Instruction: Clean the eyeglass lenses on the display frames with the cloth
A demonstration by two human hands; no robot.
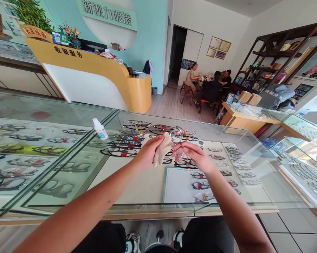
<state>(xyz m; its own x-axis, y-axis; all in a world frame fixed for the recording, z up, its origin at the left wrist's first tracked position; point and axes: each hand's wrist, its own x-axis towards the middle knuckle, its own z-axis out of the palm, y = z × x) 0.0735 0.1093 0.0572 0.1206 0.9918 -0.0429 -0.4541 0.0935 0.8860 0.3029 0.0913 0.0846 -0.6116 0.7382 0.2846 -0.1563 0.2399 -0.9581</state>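
Note:
My left hand (150, 151) is closed on a beige cloth (162, 151), which hangs below the fingers. Between both hands is a pair of eyeglasses (180, 135) with a thin frame, and one round lens faces up beside the cloth. My right hand (194, 154) pinches the eyeglasses at the frame; its fingertips partly cover them. Both hands are above the glass display counter (132, 186). A small white spray bottle (100, 130) with a blue label stands on the glass to the left of my hands.
Rows of spectacle frames (118, 151) lie beneath the glass, some on a white board (178, 184). Another showcase (5, 140) adjoins on the left. Beyond are a yellow cash desk (95, 66) and several people seated around a table. A person in grey (274, 96) leans at the right.

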